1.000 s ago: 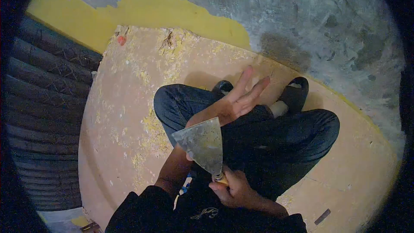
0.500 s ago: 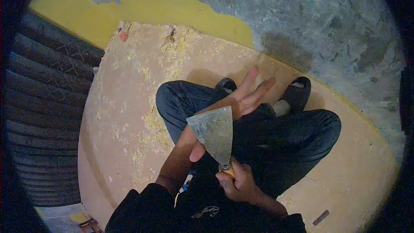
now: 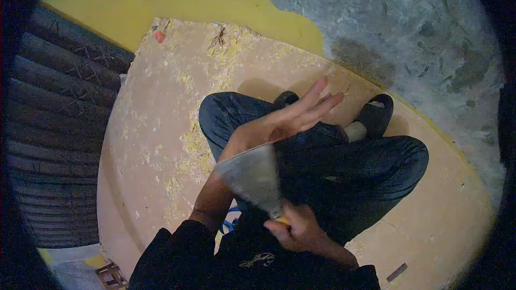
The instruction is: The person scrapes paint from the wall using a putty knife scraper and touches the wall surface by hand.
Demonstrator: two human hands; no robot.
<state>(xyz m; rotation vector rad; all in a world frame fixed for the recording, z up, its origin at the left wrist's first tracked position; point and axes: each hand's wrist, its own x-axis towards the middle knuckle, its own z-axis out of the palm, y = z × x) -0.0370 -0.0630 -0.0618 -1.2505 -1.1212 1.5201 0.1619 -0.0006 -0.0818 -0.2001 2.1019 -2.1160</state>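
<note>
1. Scraper (image 3: pixel 250 174) just below the centre of the frame, its broad metal blade, slightly blurred, pointing to the upper left above the hand that grips it.
2. Right hand (image 3: pixel 295 228), lower centre, closed around the yellow handle (image 3: pixel 282 219); the blade projects well beyond its fingers.
3. Left hand (image 3: pixel 303 113), above the centre, with fingers stretched out and nothing visible in its grasp. Part of the blade overlaps the left forearm (image 3: pixel 215 198) in view; whether they touch, I cannot tell.
4. Dark trousers (image 3: pixel 355 172) on folded legs fill the middle, with a dark slipper (image 3: pixel 379 113) on the foot at upper right of centre.
5. Tan sheet (image 3: pixel 145 145) beneath the person, strewn left of centre with yellow crumbs (image 3: pixel 194 150); a small red lump (image 3: pixel 159 36) lies near its upper-left corner.
6. Yellow patch (image 3: pixel 242 5) along the top, grey floor (image 3: pixel 387 11) at upper right, dark ribbed padding (image 3: pixel 59 129) down the left edge.
</note>
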